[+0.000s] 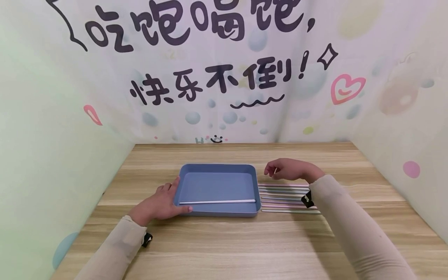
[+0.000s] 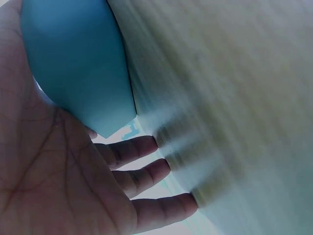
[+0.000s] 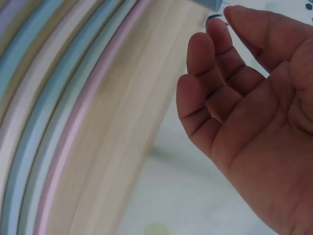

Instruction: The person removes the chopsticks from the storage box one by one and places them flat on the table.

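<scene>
A blue rectangular tray lies on the table, with one pale chopstick lengthwise near its front side. My left hand rests at the tray's front left corner, thumb along the front rim and fingers spread by the left side. In the left wrist view three straight fingertips reach the tabletop beside the tray wall. Several coloured chopsticks lie in parallel right of the tray. Above and beyond their far side hovers my right hand, fingers loosely bent and nothing between them.
The wooden tabletop runs back to a printed cloth wall. Similar walls stand at the left and right. In the right wrist view a pink chopstick is the outermost of the row.
</scene>
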A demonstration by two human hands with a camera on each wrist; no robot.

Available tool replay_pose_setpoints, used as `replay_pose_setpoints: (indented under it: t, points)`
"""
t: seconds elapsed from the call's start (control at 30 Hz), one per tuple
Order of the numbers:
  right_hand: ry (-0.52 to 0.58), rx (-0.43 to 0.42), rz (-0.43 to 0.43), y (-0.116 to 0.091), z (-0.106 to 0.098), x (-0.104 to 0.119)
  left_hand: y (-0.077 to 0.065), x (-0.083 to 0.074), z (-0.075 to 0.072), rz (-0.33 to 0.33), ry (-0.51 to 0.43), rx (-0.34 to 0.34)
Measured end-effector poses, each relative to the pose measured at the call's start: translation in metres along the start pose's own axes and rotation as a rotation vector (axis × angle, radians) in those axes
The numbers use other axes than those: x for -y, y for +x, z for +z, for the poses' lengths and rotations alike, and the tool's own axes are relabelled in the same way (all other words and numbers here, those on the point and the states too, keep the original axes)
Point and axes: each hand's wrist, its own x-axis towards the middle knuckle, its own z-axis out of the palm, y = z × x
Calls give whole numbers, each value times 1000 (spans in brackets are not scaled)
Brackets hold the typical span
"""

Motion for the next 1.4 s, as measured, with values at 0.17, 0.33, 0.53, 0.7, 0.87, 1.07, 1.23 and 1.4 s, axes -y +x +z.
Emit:
replay_pose_setpoints:
  t: [0.17, 0.33, 0.53, 0.7, 0.87, 1.07, 1.23, 1.4]
  points:
    - [-21, 2, -39, 9, 5, 13, 0, 0, 0, -1, 0, 4]
    - [-28, 8, -61, 18, 10, 30, 0, 1, 0, -3, -3, 11]
    - [-54, 27, -71, 32, 18, 48, 2, 3, 0, -6, 9, 7]
    - [-71, 40, -83, 44, 24, 61, 2, 3, 1, -13, 13, 8]
    - [-81, 72, -103, 56, 33, 72, 1, 2, 0, -28, 10, 14]
    - [-119, 91, -125, 69, 41, 83, 1, 0, 0, -29, 15, 8]
    - [-123, 103, -138, 78, 46, 90, 1, -1, 0, -34, 19, 2]
    - [-122, 114, -156, 85, 49, 100, 2, 0, 1, -49, 21, 7]
